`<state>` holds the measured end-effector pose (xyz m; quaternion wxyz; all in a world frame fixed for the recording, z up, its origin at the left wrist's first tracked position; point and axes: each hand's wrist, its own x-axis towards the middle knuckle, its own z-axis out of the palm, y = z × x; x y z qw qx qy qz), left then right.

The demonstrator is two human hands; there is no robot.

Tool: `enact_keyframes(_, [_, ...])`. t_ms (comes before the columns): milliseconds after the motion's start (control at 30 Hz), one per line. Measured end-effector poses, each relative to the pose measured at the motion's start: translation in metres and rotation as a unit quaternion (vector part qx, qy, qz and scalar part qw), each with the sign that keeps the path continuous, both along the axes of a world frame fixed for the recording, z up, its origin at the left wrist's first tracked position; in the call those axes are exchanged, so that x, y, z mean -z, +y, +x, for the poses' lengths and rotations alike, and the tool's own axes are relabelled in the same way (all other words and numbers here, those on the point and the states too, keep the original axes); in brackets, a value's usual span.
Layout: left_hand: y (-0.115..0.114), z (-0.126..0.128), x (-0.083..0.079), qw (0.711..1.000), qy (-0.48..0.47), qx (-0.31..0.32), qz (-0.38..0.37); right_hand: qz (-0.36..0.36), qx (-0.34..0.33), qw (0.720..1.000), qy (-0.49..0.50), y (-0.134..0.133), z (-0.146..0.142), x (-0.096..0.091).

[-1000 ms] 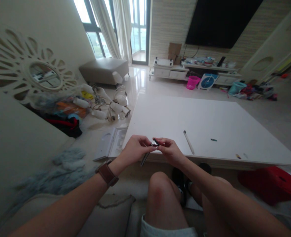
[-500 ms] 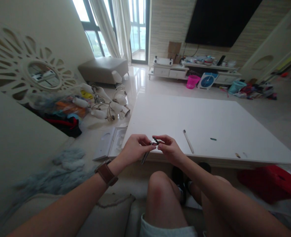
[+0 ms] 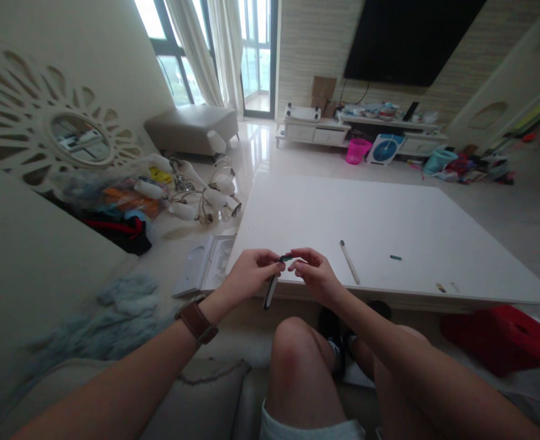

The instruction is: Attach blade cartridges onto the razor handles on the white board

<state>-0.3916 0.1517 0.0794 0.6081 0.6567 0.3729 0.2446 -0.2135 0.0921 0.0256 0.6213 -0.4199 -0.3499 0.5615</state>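
Observation:
My left hand (image 3: 255, 272) pinches a slim bar (image 3: 270, 293), dark with a pale face, which hangs down below the thumb. At its upper end a small dark green piece (image 3: 285, 258) sticks out to the right, by the left fingertips. My right hand (image 3: 318, 275) is just beside it, thumb and index finger apart. The index fingertip is at the end of the green piece; whether it touches I cannot tell. On the white table (image 3: 334, 214) to the right lie a thin white stick (image 3: 349, 261) with a dark end and another small dark green piece (image 3: 395, 258).
A small gold-coloured piece (image 3: 441, 288) lies near the table's front edge. An open white box (image 3: 201, 266) stands at the table's left end. Beyond it a chandelier (image 3: 201, 192) rests on the floor. A red object (image 3: 503, 339) is at the lower right.
The right thumb and index finger have parted. The small dark piece, earlier slanted between both hands, now lies nearly level at the left fingertips. The bar has swung slightly more upright.

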Motion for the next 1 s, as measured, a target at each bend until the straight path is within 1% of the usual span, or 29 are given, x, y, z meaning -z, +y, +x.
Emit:
enact_keyframes(67, [0.0002,0.0,0.0014,1.0,-0.007,0.007,-0.029,0.0,0.011,1.0,-0.018,0.0001,0.0005,0.0021])
enact_keyframes(167, [-0.0002,-0.0006,0.0018,0.998,-0.018,0.012,-0.052,0.011,0.013,0.998,-0.058,-0.0003,0.0008,0.0044])
enact_keyframes(300, [-0.0015,-0.0005,0.0013,0.996,-0.029,0.005,-0.078,0.027,0.013,0.992,-0.122,-0.0021,0.0002,0.003])
enact_keyframes(400, [-0.0029,0.0009,0.0006,0.995,-0.034,-0.005,-0.098,0.023,0.02,0.989,-0.147,-0.003,-0.0002,0.0009])
enact_keyframes(467, [-0.0035,0.0016,0.0001,0.995,-0.03,-0.005,-0.092,0.018,0.025,0.988,-0.154,-0.0029,-0.0003,0.0005])
enact_keyframes(633, [-0.0024,0.0012,-0.0001,0.999,-0.011,0.018,-0.034,0.015,0.026,0.988,-0.154,-0.0024,0.0,0.0021])
enact_keyframes(700, [-0.0017,0.0009,-0.0001,0.999,-0.003,0.021,-0.025,0.008,0.023,0.987,-0.157,-0.0027,0.0,0.0022])
enact_keyframes(867, [-0.0023,0.0009,-0.003,0.998,0.007,0.007,-0.068,0.005,0.021,0.987,-0.162,-0.0034,0.0,0.0026])
enact_keyframes(1000, [-0.0027,0.0014,-0.0043,0.997,-0.004,0.009,-0.08,0.004,0.017,0.986,-0.169,-0.0035,-0.0004,0.0038])
